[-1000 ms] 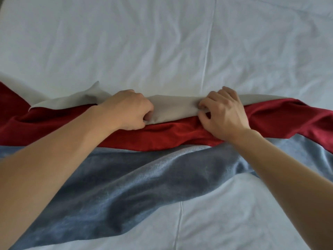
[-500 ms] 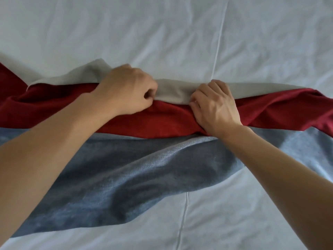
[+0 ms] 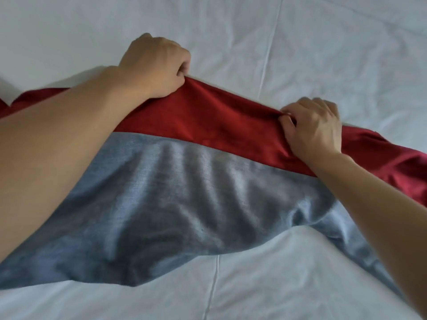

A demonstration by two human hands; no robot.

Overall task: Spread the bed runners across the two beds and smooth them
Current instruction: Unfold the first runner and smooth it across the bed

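A bed runner with a red band (image 3: 215, 121) and a grey-blue band (image 3: 175, 204) lies across the white bed sheet (image 3: 300, 42). My left hand (image 3: 154, 65) grips the far edge of the red band, fingers curled round the cloth. My right hand (image 3: 314, 125) pinches the same red edge further right. The red band is stretched between the two hands. The grey-blue band shows several ripples and its near edge bulges toward me. The runner's pale underside is hidden.
A seam (image 3: 268, 51) runs down the white sheet beyond the runner and continues below it as a seam (image 3: 213, 280). White sheet lies on all sides of the runner. Both forearms cross the runner's ends.
Both hands have pulled the runner's far edge away from me, the left hand furthest. The pale underside that was folded over is no longer seen, and the red band now lies flatter.
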